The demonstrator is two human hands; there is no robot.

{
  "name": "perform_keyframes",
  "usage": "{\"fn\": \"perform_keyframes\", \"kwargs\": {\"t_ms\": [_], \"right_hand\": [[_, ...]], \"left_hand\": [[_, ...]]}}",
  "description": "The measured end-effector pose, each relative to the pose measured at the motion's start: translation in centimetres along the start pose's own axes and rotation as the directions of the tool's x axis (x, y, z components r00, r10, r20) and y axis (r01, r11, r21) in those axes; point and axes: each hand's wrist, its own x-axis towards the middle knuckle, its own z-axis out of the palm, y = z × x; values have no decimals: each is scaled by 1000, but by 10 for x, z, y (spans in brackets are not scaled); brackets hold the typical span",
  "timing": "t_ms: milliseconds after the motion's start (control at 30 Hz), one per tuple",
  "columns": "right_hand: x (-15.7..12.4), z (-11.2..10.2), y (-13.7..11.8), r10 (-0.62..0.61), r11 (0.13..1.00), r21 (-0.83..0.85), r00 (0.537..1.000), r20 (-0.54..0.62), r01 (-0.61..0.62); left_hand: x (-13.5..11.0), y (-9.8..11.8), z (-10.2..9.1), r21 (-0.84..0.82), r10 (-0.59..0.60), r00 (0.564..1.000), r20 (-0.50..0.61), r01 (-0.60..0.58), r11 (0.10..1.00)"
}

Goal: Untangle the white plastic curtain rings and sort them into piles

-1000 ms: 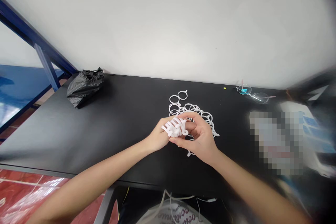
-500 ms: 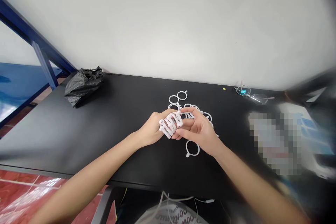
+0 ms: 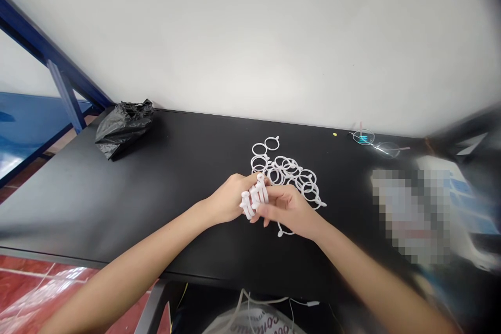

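A stack of white plastic rings [image 3: 254,197] is gripped in my left hand [image 3: 227,202], whose fingers curl round it just above the black table [image 3: 176,188]. My right hand [image 3: 287,210] is closed against the right side of the same stack, its fingers pinching the rings. Behind both hands lies a loose pile of several white rings [image 3: 291,171] on the table. One more white ring [image 3: 282,230] peeks out from under my right hand.
A crumpled black plastic bag [image 3: 123,126] sits at the table's far left. A pair of glasses [image 3: 376,142] lies at the back right by the white wall. A blurred patch [image 3: 410,211] covers things on the right. Blue metal beams [image 3: 58,78] stand on the left.
Both hands have dropped lower toward the table with the stack. The stack has turned more on end. My right hand now covers most of the single ring near the table's front.
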Motion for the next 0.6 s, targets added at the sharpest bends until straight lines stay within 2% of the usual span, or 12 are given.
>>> {"fn": "perform_keyframes", "kwargs": {"t_ms": [67, 200, 333, 467, 600], "right_hand": [[-1, 2, 1, -5, 1000, -21, 1000, 18, 6], [0, 4, 4, 49, 999, 1, 998, -47, -49], [1, 6, 7, 60, 998, 5, 995, -85, -59], [-1, 8, 7, -5, 1000, -20, 998, -56, 4], [-4, 11, 4, -130, 986, -114, 990, -48, 124]], "left_hand": [[0, 0, 1, -56, -3, 1000, 13, 4, 998], [0, 7, 1, -134, -2, 998, 64, 11, 991], [0, 11, 0, 28, -6, 999, 53, 4, 1000], [0, 9, -4, 189, 6, 999, 37, -13, 982], [2, 9, -10, 47, 43, 998, 50, -46, 998]]}}
